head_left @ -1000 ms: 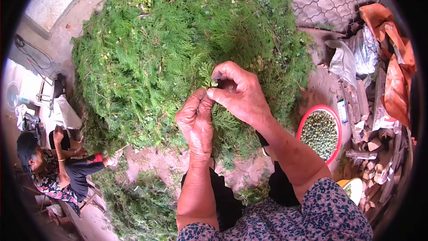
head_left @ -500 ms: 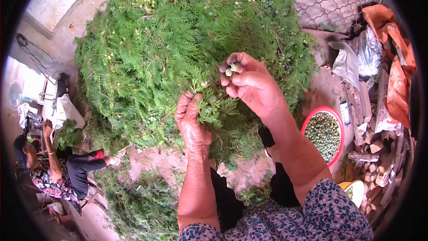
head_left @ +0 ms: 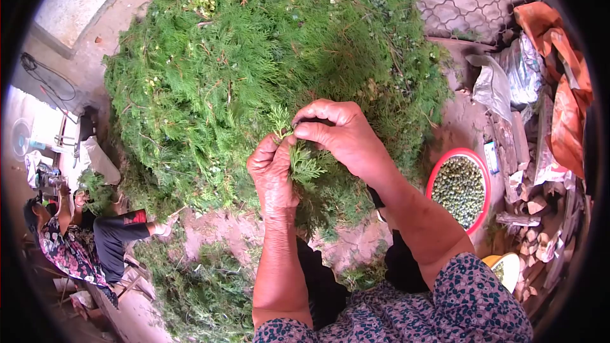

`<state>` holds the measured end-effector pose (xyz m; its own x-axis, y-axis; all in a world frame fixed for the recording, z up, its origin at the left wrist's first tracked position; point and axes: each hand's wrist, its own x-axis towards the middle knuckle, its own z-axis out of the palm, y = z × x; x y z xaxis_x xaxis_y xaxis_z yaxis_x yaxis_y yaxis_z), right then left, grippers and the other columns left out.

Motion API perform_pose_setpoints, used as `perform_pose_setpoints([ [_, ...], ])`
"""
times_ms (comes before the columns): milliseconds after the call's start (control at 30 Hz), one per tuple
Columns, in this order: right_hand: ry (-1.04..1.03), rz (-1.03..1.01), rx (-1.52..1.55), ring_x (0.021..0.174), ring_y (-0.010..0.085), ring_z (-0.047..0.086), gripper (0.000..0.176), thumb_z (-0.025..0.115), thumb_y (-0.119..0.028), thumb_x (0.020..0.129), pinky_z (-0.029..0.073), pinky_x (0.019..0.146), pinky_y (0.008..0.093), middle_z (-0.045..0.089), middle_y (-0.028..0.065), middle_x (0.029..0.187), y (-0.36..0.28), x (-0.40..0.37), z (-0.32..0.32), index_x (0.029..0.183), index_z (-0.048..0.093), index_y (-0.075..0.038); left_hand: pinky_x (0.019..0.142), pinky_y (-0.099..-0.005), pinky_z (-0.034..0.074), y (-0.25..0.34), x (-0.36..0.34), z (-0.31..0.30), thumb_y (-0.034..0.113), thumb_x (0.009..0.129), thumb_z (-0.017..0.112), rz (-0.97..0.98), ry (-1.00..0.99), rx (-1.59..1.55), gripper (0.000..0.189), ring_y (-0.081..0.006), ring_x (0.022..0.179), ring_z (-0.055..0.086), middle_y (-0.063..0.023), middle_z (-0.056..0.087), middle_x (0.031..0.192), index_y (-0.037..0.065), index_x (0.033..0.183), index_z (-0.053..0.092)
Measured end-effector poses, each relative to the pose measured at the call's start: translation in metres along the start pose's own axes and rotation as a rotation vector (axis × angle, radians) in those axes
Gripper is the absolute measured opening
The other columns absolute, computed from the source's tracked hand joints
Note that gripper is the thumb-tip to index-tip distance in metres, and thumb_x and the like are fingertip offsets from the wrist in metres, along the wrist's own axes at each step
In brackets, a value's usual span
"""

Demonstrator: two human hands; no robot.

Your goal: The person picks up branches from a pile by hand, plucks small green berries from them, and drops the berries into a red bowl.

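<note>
My left hand point(head_left: 274, 174) is closed on a green cypress-like sprig point(head_left: 307, 168), its flat leafy tips poking out above the thumb and to the right. Against the sprig's upper part, my right hand point(head_left: 343, 136) pinches with thumb and forefinger, its other fingers curled under. Small green cones showed in that hand a moment ago; the curled fingers hide them now. Both hands meet over the near side of a big heap of cut evergreen branches point(head_left: 254, 44), where pale cones show here and there.
To the right stands a red-rimmed basin point(head_left: 488, 184) full of green cones, with a yellow-rimmed container point(head_left: 510, 272) nearer me. Firewood point(head_left: 534, 241), plastic bags point(head_left: 492, 86) and an orange sheet point(head_left: 565, 127) line the right side. A co-worker point(head_left: 70, 241) sits at left, holding greenery.
My right hand has come left and down from beside the sprig, turning over to pinch at it. The cones in its fingers have gone out of sight. My left hand stays nearly still.
</note>
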<state>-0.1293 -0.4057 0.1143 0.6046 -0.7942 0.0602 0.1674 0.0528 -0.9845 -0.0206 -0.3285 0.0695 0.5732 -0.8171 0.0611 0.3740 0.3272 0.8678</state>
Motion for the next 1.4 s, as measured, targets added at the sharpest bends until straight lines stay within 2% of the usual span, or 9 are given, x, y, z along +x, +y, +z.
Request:
perform_pose_setpoints([
  [33, -0.005, 0.210, 0.118, 0.060, 0.0052, 0.050, 0.013, 0.063, -0.011, 0.079, 0.039, 0.050, 0.0173, 0.055, -0.0006, 0.070, -0.004, -0.002, -0.001, 0.089, 0.061, -0.003, 0.062, -0.0243, 0.047, 0.003, -0.001, 0.002, 0.010, 0.080, 0.061, -0.023, -0.037, -0.017, 0.012, -0.0089, 0.067, 0.057, -0.0019, 0.063, 0.079, 0.004, 0.091, 0.062],
  [333, 0.001, 0.203, 0.770, 0.064, 0.0140, 0.053, 0.013, 0.058, -0.014, 0.082, 0.037, 0.043, 0.0216, 0.056, 0.0050, 0.081, 0.001, 0.007, -0.015, 0.092, 0.055, -0.006, 0.052, -0.0240, 0.046, 0.005, 0.005, 0.014, 0.014, 0.081, 0.062, -0.078, 0.123, -0.183, 0.007, -0.0107, 0.060, 0.055, -0.0008, 0.059, 0.072, 0.009, 0.083, 0.058],
  [533, -0.047, 0.240, 0.389, 0.048, 0.0061, 0.044, 0.006, 0.060, -0.009, 0.081, 0.030, 0.040, 0.0176, 0.055, 0.0032, 0.067, -0.008, -0.004, -0.008, 0.084, 0.060, -0.004, 0.044, -0.0246, 0.045, -0.002, 0.008, 0.014, 0.013, 0.079, 0.065, 0.075, 0.293, -0.079, 0.011, -0.0094, 0.058, 0.054, -0.0013, 0.059, 0.070, 0.008, 0.083, 0.056],
  [667, 0.045, -0.179, -0.193, 0.055, 0.0099, 0.050, 0.016, 0.066, -0.010, 0.074, 0.041, 0.050, 0.0233, 0.057, 0.0043, 0.068, 0.012, -0.002, 0.004, 0.086, 0.060, -0.001, 0.056, -0.0235, 0.046, -0.002, 0.005, 0.018, 0.009, 0.080, 0.064, 0.107, 0.260, -0.101, 0.008, -0.0086, 0.065, 0.055, -0.0011, 0.061, 0.078, 0.006, 0.085, 0.059],
  [800, 0.058, -0.217, -0.305, 0.060, 0.0124, 0.053, 0.015, 0.066, -0.009, 0.073, 0.043, 0.057, 0.0268, 0.058, 0.0086, 0.069, 0.017, 0.000, 0.001, 0.082, 0.061, 0.002, 0.051, -0.0238, 0.046, 0.004, 0.001, 0.018, 0.013, 0.079, 0.065, -0.042, 0.208, -0.130, 0.009, -0.0099, 0.061, 0.056, -0.0008, 0.060, 0.073, 0.008, 0.078, 0.057],
  [933, 0.075, -0.135, -0.106, 0.060, 0.0134, 0.053, 0.013, 0.061, -0.011, 0.076, 0.043, 0.057, 0.0274, 0.058, 0.0075, 0.068, 0.017, 0.001, -0.003, 0.080, 0.061, 0.002, 0.067, -0.0247, 0.047, 0.005, 0.002, 0.011, 0.004, 0.079, 0.062, -0.045, -0.004, 0.032, 0.013, -0.0110, 0.071, 0.057, -0.0023, 0.063, 0.080, 0.004, 0.091, 0.061],
  [1100, 0.038, 0.042, -0.031, 0.058, 0.0103, 0.051, 0.013, 0.061, -0.011, 0.079, 0.039, 0.050, 0.0238, 0.056, 0.0038, 0.067, 0.012, -0.003, -0.004, 0.080, 0.061, 0.002, 0.057, -0.0267, 0.047, 0.009, 0.001, 0.007, 0.004, 0.078, 0.063, -0.148, -0.075, 0.021, 0.008, -0.0111, 0.064, 0.055, -0.0033, 0.062, 0.079, 0.004, 0.086, 0.061],
  [1167, -0.031, 0.292, 0.486, 0.054, 0.0055, 0.046, 0.015, 0.056, -0.016, 0.086, 0.034, 0.043, 0.0193, 0.052, 0.0007, 0.071, 0.012, -0.003, -0.009, 0.088, 0.057, -0.001, 0.054, -0.0279, 0.048, 0.007, 0.000, 0.007, 0.005, 0.078, 0.063, -0.171, -0.047, -0.051, 0.007, -0.0124, 0.063, 0.055, -0.0040, 0.062, 0.078, 0.004, 0.085, 0.061],
  [1400, -0.049, 0.202, 0.668, 0.053, 0.0092, 0.047, 0.012, 0.058, -0.007, 0.082, 0.033, 0.044, 0.0200, 0.053, 0.0032, 0.074, -0.001, -0.003, -0.011, 0.091, 0.053, -0.001, 0.054, -0.0285, 0.049, 0.004, 0.005, 0.009, 0.009, 0.080, 0.062, -0.169, 0.037, -0.207, 0.008, -0.0146, 0.060, 0.055, -0.0046, 0.060, 0.075, 0.004, 0.085, 0.058],
])
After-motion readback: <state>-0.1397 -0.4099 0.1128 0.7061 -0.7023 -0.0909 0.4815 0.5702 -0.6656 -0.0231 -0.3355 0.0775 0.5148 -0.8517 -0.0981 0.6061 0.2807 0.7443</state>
